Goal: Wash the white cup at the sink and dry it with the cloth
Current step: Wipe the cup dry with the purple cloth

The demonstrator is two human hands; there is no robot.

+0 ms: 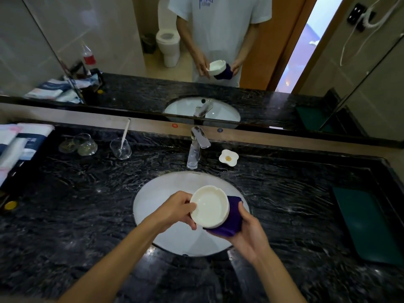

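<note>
A dark veined stone worktop [83, 206] runs the width of the room, with a long mirror [131, 51] above it. Set into the worktop is the oval white sink [157, 193], and at its 12 o'clock stands a chrome tap [196, 147].

Over at 3 o'clock from the sink a flat green tray [367, 226] lies on the stone, well apart from the basin. At 10 o'clock, against the far left edge, sits a stack of wrapped packets [19, 143].

Above the basin the person holds the white cup [209, 206], a shallow, wide vessel with notches in its rim, tilted so its inside faces up. A dark purple cloth [234, 217] is pressed against the cup's outer wall at its 3 to 5 o'clock side.

The left hand [177, 211] grips the cup at its 9 o'clock edge, fingers [192, 225] curled under and thumb over the rim. The right hand [249, 230] is closed round the cloth, cupping it against the vessel.

Smaller things line the back: two upturned glasses [78, 145] at 10 o'clock, then a clear tumbler [120, 149] with a white toothbrush [125, 134] leaning in it, and at 1 o'clock a little flower-shaped white dish [228, 157] just beside the tap.
</note>
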